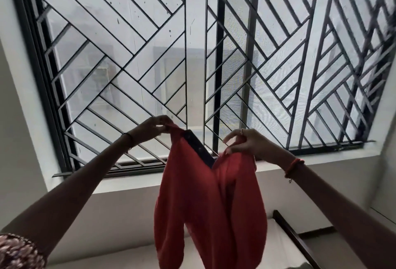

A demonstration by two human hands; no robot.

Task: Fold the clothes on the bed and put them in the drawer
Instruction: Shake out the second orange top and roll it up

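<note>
Overhead, the red garment (205, 200) with its dark waistband (199, 148) hung in the air before the barred window (192, 54), above the bed (137, 256). The left hand (150, 127) pinched one top corner; the right hand (246, 142) pinched the other.

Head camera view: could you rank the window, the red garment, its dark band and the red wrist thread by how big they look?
1. window, by far the largest.
2. red garment, though nearer the camera than the window.
3. dark band at its top edge.
4. red wrist thread, smallest.
</note>
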